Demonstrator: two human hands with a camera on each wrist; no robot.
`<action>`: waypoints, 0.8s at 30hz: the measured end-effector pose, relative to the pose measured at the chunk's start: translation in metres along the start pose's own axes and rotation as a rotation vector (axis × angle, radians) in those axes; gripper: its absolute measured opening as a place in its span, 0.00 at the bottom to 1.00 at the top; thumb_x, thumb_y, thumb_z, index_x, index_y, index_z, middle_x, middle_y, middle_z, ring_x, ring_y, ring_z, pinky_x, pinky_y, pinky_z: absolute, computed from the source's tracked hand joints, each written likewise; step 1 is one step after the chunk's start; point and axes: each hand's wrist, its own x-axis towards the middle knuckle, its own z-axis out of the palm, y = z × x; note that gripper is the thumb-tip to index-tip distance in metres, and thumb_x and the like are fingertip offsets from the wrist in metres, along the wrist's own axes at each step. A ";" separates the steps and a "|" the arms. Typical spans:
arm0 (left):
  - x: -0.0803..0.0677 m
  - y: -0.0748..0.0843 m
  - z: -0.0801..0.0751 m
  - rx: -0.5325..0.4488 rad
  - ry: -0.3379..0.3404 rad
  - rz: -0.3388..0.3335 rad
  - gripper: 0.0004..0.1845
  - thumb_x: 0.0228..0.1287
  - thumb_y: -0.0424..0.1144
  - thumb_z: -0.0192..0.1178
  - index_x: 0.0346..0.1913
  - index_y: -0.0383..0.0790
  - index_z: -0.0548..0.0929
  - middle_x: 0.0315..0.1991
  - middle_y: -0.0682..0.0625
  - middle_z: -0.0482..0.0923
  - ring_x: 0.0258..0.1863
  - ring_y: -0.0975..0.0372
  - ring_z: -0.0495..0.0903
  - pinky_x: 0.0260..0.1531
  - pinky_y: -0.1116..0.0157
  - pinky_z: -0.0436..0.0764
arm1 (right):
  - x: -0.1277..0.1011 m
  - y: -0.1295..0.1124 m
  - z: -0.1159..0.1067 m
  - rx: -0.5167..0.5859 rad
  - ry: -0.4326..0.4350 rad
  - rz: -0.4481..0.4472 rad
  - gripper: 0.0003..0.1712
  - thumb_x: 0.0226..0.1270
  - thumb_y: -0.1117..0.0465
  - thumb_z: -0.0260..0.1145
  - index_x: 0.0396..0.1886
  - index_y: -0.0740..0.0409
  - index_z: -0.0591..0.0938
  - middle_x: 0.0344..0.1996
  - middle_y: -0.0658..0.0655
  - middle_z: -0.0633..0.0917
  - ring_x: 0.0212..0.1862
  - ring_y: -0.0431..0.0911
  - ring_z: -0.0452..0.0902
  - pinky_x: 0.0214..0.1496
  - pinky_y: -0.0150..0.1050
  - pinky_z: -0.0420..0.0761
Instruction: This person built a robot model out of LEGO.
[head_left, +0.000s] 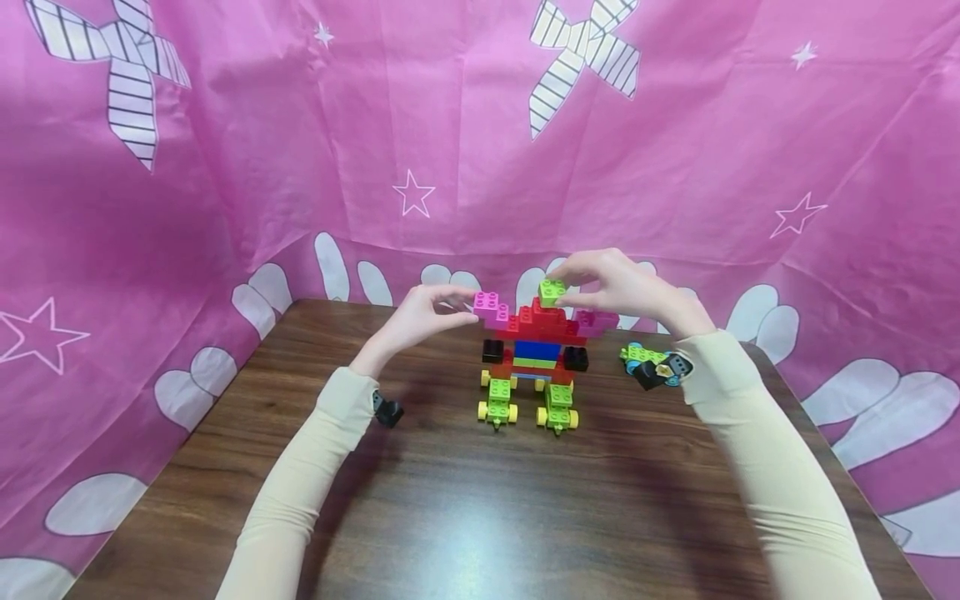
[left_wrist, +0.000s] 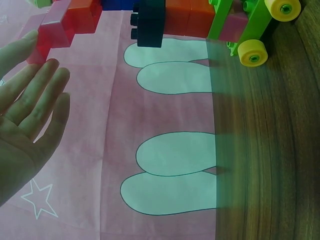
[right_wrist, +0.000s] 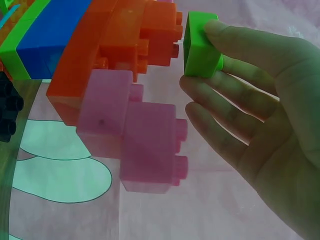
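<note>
A toy figure built of blocks stands on the wooden table, with a red body (head_left: 547, 318), a blue block (head_left: 536, 352) across its middle and green wheeled bases (head_left: 498, 402) for feet. Thumb and fingers of my left hand (head_left: 423, 318) pinch the pink brick (head_left: 486, 302) at the figure's left end. My right hand (head_left: 618, 287) holds a small green brick (right_wrist: 201, 45) between thumb and fingertips, close over the top red brick (right_wrist: 161, 32). A narrow gap shows between these two in the right wrist view. Pink bricks (right_wrist: 150, 145) step outward on the figure's right side.
A second green wheeled base (head_left: 641, 357) with blue wheels lies right of the figure, partly behind the right wrist camera (head_left: 660, 371). Black bricks (head_left: 576, 358) jut out from the figure's sides. Pink cloth (head_left: 480, 150) hangs behind the table (head_left: 465, 508).
</note>
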 end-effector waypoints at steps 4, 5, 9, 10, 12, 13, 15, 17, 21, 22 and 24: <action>0.000 -0.001 0.001 0.013 0.001 0.007 0.22 0.60 0.42 0.70 0.57 0.46 0.84 0.49 0.49 0.87 0.46 0.60 0.85 0.54 0.57 0.82 | 0.001 0.002 0.003 0.001 -0.008 0.015 0.23 0.62 0.61 0.73 0.57 0.58 0.83 0.52 0.57 0.86 0.54 0.52 0.83 0.53 0.47 0.86; 0.000 -0.001 0.000 0.014 0.001 0.009 0.22 0.60 0.43 0.70 0.57 0.46 0.84 0.49 0.49 0.87 0.46 0.61 0.85 0.54 0.57 0.82 | 0.002 0.002 0.004 0.001 -0.007 0.024 0.23 0.61 0.61 0.73 0.56 0.57 0.83 0.52 0.57 0.86 0.54 0.52 0.83 0.53 0.47 0.86; 0.001 -0.002 0.000 0.018 -0.002 0.010 0.21 0.60 0.43 0.71 0.57 0.45 0.84 0.48 0.49 0.87 0.45 0.60 0.85 0.54 0.59 0.83 | 0.005 0.001 0.006 0.009 -0.011 0.039 0.23 0.61 0.60 0.74 0.56 0.57 0.83 0.52 0.57 0.86 0.54 0.53 0.84 0.53 0.49 0.86; 0.002 -0.002 -0.001 0.017 -0.004 0.010 0.21 0.60 0.43 0.71 0.57 0.45 0.84 0.48 0.49 0.87 0.45 0.60 0.85 0.54 0.59 0.82 | 0.005 0.001 0.006 0.011 -0.011 0.046 0.23 0.61 0.60 0.74 0.56 0.56 0.83 0.52 0.57 0.86 0.55 0.53 0.84 0.53 0.50 0.86; 0.002 -0.002 -0.001 0.014 -0.008 0.008 0.22 0.59 0.44 0.71 0.57 0.45 0.84 0.49 0.48 0.87 0.46 0.59 0.85 0.56 0.56 0.82 | 0.005 0.001 0.007 0.015 -0.014 0.052 0.23 0.61 0.60 0.74 0.56 0.56 0.83 0.52 0.58 0.86 0.55 0.54 0.84 0.53 0.52 0.85; 0.002 -0.001 -0.001 0.010 -0.009 0.008 0.22 0.59 0.44 0.71 0.57 0.44 0.84 0.49 0.48 0.87 0.46 0.58 0.85 0.56 0.55 0.82 | 0.005 0.000 0.007 0.018 -0.016 0.056 0.23 0.60 0.60 0.74 0.56 0.56 0.83 0.52 0.58 0.86 0.55 0.54 0.84 0.53 0.52 0.85; 0.003 -0.001 -0.001 0.004 -0.011 0.007 0.22 0.59 0.44 0.71 0.57 0.44 0.84 0.49 0.47 0.87 0.46 0.57 0.85 0.57 0.53 0.81 | 0.005 0.000 0.007 0.016 -0.015 0.062 0.23 0.60 0.60 0.74 0.56 0.56 0.83 0.52 0.58 0.86 0.55 0.54 0.84 0.53 0.52 0.85; 0.003 0.000 -0.001 0.006 -0.009 0.006 0.22 0.59 0.44 0.71 0.57 0.44 0.84 0.49 0.47 0.87 0.47 0.57 0.85 0.57 0.53 0.81 | 0.005 0.000 0.007 0.017 -0.013 0.069 0.23 0.60 0.61 0.74 0.56 0.56 0.83 0.52 0.58 0.86 0.54 0.54 0.84 0.53 0.51 0.85; 0.002 0.000 -0.001 0.017 -0.007 0.002 0.22 0.60 0.44 0.71 0.57 0.44 0.84 0.49 0.48 0.87 0.47 0.59 0.85 0.56 0.58 0.82 | 0.005 -0.002 0.008 0.018 -0.007 0.076 0.23 0.59 0.61 0.75 0.55 0.56 0.83 0.51 0.57 0.87 0.54 0.53 0.84 0.54 0.50 0.86; 0.002 0.000 -0.001 0.018 -0.006 0.000 0.22 0.60 0.44 0.71 0.57 0.44 0.84 0.49 0.48 0.87 0.47 0.59 0.85 0.56 0.59 0.82 | 0.005 -0.002 0.008 0.018 -0.005 0.077 0.23 0.59 0.61 0.75 0.55 0.55 0.83 0.51 0.57 0.87 0.54 0.52 0.84 0.54 0.49 0.86; 0.002 0.000 -0.001 0.018 -0.007 0.001 0.22 0.60 0.43 0.71 0.57 0.44 0.84 0.49 0.48 0.87 0.47 0.59 0.85 0.55 0.60 0.82 | 0.004 -0.003 0.008 0.017 -0.002 0.078 0.23 0.58 0.61 0.75 0.55 0.55 0.84 0.50 0.56 0.87 0.53 0.52 0.84 0.54 0.50 0.85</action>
